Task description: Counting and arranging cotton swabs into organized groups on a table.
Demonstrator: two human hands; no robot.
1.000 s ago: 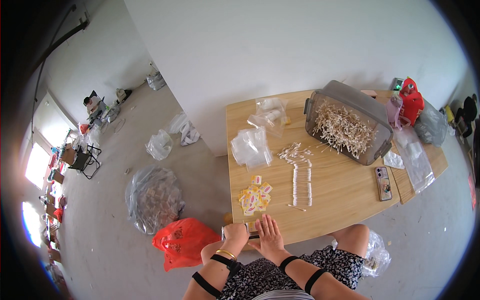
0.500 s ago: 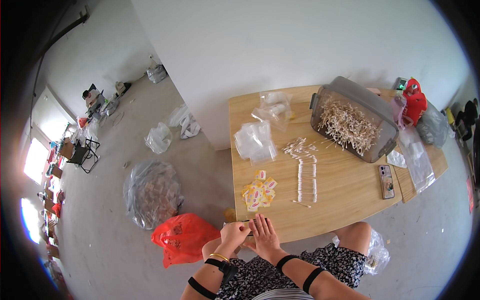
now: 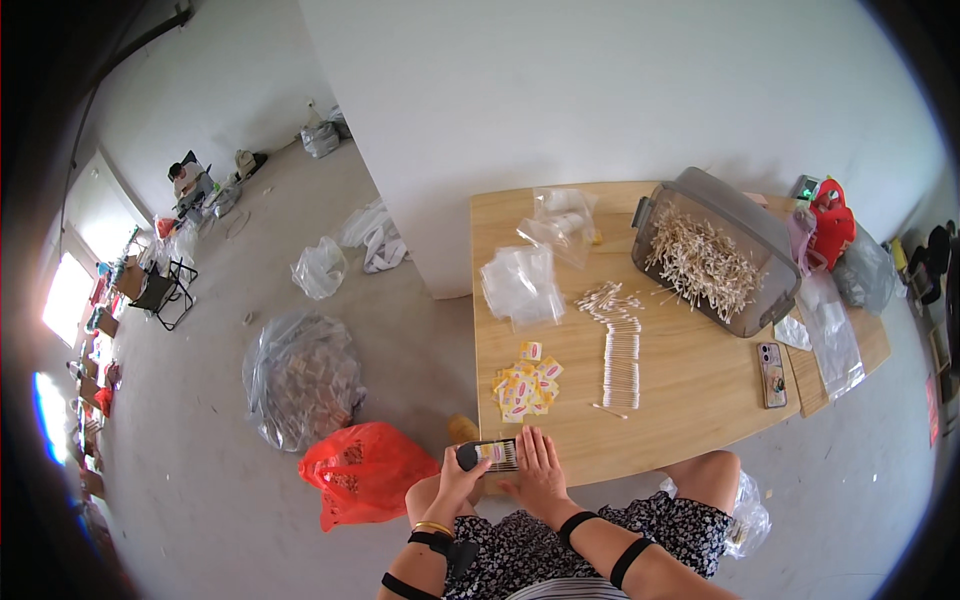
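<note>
At the near table edge, my left hand (image 3: 459, 484) grips a small packet of black-tipped swabs (image 3: 495, 454) with a yellow and white label card in it. My right hand (image 3: 538, 474) lies against the packet's right end, fingers stretched out and thumb apart. Just beyond my hands is a loose pile of yellow and white label cards (image 3: 526, 388). To their right, white cotton swabs (image 3: 621, 370) lie in a neat row, with one single swab (image 3: 609, 411) below it. A looser heap of swabs (image 3: 608, 298) adjoins the row's far end.
A grey plastic bin (image 3: 700, 185) full of swabs lies tilted at the back right. Clear bags (image 3: 520, 287) sit at the back left, a phone (image 3: 772, 375) on the right. On the floor are a red bag (image 3: 367, 475) and a large clear bag (image 3: 303, 380). A person (image 3: 188, 183) sits far left.
The packet has come into view between my hands, where they covered most of it before. My left hand has shifted slightly down and left, and my view has turned a little.
</note>
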